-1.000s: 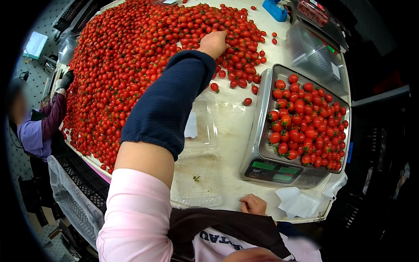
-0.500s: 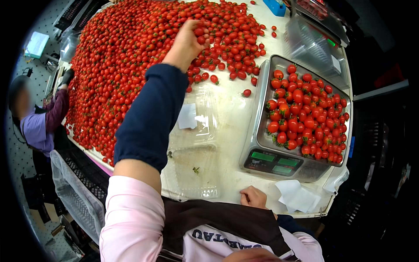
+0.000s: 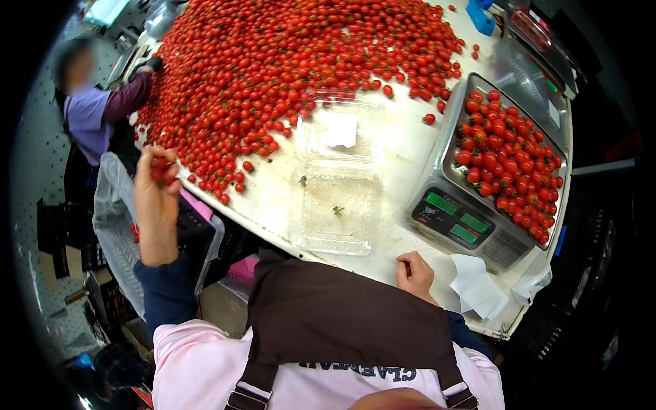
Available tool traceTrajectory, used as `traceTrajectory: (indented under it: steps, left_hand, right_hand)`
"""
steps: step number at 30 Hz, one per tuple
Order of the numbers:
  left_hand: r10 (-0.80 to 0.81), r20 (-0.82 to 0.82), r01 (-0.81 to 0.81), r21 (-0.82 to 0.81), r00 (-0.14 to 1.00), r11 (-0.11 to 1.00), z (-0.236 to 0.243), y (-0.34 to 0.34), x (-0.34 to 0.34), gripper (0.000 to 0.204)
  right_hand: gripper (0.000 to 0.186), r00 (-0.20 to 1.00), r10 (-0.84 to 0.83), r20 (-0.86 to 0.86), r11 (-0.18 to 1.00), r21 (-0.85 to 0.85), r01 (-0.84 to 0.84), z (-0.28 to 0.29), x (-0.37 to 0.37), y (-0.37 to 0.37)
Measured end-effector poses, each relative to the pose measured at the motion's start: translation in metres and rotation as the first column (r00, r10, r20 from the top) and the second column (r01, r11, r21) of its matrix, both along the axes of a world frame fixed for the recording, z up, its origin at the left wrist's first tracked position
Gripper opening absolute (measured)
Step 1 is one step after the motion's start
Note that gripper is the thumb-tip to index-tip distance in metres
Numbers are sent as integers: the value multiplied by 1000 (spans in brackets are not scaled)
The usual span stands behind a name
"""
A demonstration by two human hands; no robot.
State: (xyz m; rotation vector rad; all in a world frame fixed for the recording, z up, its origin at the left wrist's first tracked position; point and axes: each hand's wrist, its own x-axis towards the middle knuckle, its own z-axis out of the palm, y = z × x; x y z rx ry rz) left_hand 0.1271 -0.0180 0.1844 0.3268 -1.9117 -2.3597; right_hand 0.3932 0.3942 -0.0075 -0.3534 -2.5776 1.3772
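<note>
On the left of the head view, just off the edge of the tabletop (image 3: 410, 154), holding up the left hand (image 3: 156, 205), fingers curling shut around a few small red tomatoes (image 3: 161, 171). Hanging over a grey mesh crate (image 3: 116, 225) down beside the tabletop, with a few more red tomatoes showing inside it. Peeking out by the crate, something pink (image 3: 195, 205).

At the near edge of the tabletop, resting the right hand (image 3: 415, 273), fingers bending in loosely and gripping nothing. Lying just to the right of it, a white paper towel (image 3: 476, 287).

Between the two hands, lying open and flat, a clear plastic box (image 3: 335, 171) with a white label on the far half and a small green bit in the near half. Holding no tomatoes.

Across the far and left part of the tabletop, spreading wide, a big pile of tomatoes (image 3: 294, 61), reaching almost to the clear box. Sitting apart near the right of the pile, a few loose ones.

On the right, standing on the tabletop, a grey scale (image 3: 454, 222) with green screens, carrying a metal tray (image 3: 456, 119) full of red tomatoes. Behind it, showing a second scale (image 3: 529, 75) and a blue thing (image 3: 482, 19) at the far edge.

At the far left, leaning toward the pile, another person in a purple top (image 3: 92, 116), one dark-gloved hand (image 3: 152, 65) touching the tomatoes.

Along the bottom, showing a pink top and brown apron (image 3: 342, 321).
</note>
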Motion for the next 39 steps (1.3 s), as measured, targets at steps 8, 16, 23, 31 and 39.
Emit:
traceTrajectory:
  steps: [8, 16, 23, 31, 39]
  left_hand:
    - [288, -467, -521, -839, 836, 155, 2, -198, 57, 28]
    - [-184, -450, -485, -827, 874, -284, 1, -7, 56, 20]
    - [-450, -390, -240, -903, 803, 355, -49, 108, -49, 22]
    - [-486, 25, 63, -996, 873, 63, -150, 216, -228, 22]
    - [-367, 371, 243, -905, 853, -349, -152, 247, -255, 21]
  right_hand:
    - [9, 1000, 14, -24, 999, -34, -15, -2, 2, -1]
    - [6, 1000, -2, 6, 1000, -4, 2, -9, 4, 0]
    - [8, 1000, -17, 21, 1000, -10, 17, -3, 3, -3]
    - [10, 998, -32, 54, 999, -27, 33, -6, 4, -2]
    - [10, 998, -47, 39, 998, -39, 49, -10, 7, -2]
